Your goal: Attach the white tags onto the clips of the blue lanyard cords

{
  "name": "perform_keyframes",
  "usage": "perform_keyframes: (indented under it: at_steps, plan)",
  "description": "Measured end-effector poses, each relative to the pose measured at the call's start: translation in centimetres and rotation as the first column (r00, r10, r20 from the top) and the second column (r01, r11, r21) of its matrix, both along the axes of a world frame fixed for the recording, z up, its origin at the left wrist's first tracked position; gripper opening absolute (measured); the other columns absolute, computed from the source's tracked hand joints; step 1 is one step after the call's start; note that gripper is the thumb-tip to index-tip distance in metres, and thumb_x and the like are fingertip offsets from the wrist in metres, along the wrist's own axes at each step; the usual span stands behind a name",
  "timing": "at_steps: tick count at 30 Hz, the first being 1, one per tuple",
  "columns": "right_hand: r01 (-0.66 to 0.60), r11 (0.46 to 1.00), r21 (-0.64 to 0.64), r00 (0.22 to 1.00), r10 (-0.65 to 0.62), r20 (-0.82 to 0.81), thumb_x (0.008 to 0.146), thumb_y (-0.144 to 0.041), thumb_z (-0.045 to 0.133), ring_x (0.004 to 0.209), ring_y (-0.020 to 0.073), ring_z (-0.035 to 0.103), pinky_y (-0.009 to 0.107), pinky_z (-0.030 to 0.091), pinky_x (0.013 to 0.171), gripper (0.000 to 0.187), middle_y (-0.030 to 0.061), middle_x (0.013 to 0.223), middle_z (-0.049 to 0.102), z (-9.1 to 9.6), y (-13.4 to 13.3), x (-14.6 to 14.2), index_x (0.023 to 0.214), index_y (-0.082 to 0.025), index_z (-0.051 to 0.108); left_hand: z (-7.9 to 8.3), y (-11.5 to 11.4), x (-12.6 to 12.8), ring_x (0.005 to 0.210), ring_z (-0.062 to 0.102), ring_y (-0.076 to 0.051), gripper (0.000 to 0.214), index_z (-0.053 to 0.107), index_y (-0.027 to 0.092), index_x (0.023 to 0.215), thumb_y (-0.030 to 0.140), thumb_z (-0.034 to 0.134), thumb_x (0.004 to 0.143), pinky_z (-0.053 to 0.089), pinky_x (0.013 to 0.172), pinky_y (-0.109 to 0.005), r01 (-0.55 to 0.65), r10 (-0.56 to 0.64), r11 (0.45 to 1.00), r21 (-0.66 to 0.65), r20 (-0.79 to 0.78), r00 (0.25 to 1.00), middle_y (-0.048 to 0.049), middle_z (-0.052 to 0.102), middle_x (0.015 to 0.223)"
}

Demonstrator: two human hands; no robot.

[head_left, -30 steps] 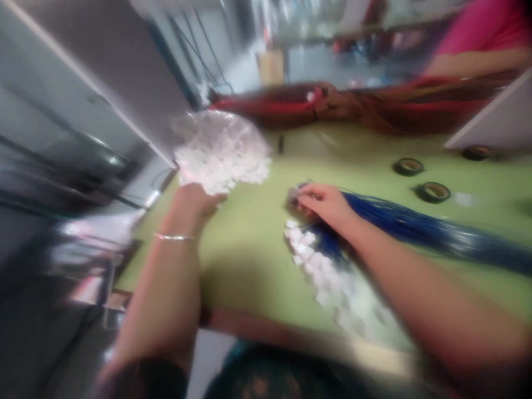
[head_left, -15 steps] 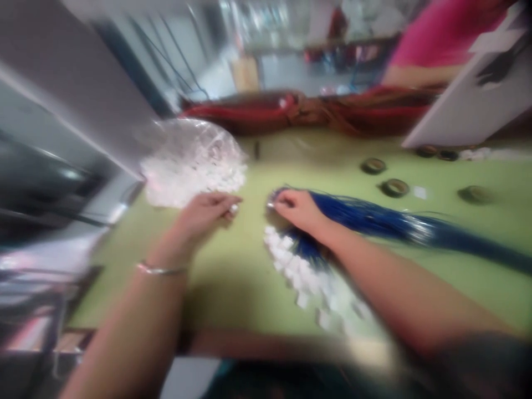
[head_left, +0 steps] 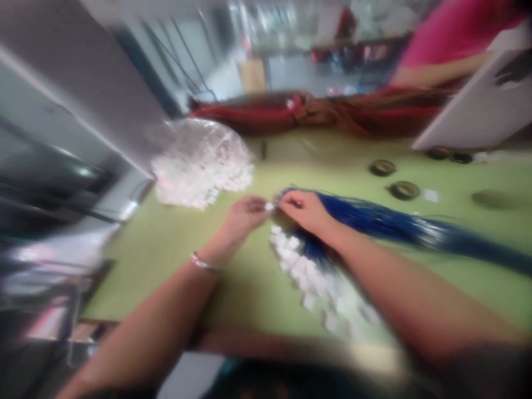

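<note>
My left hand (head_left: 244,217) pinches a small white plastic piece (head_left: 269,206) and holds it against the end of a bundle of blue wires (head_left: 386,223). My right hand (head_left: 305,209) is closed on that wire end, fingertips almost touching the left hand's. The blue bundle runs off to the right across the green table (head_left: 174,249). A row of white pieces fitted on wire ends (head_left: 310,274) lies under my right forearm. A clear bag of loose white pieces (head_left: 201,163) sits to the left, behind my left hand. The picture is blurred.
Several tape rolls (head_left: 404,190) lie on the table at the right. A bundle of red and brown wires (head_left: 332,113) lies along the far edge. A white board (head_left: 477,111) leans at the right. A person in a pink top (head_left: 449,39) is across the table.
My left hand left the bag of white pieces with one piece pinched and moved right to meet my right hand at the blue wire ends. The camera shifted.
</note>
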State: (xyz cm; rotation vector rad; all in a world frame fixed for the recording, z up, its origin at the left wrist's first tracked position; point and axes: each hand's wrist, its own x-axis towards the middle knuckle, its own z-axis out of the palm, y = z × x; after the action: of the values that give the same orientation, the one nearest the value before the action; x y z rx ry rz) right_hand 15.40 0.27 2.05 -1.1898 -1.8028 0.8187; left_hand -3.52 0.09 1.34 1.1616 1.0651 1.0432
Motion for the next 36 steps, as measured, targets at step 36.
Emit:
perform_keyframes:
  at_steps: [36]
  plan:
    - [-0.005,0.998,0.067,0.959,-0.014,0.283,0.074,-0.018,0.060,0.053,0.0091,0.045,0.023,0.031,0.056,0.012,-0.0014,0.057,0.059,0.0,-0.1,0.0,0.065,-0.015,0.065,-1.1,0.2,1.0,0.052,0.052,-0.009,0.025,0.065,0.014,0.078,0.037,0.073,0.074,0.039,0.051,-0.023,-0.055,0.061,0.998,0.043,-0.174,0.983,-0.0042,0.066,0.064]
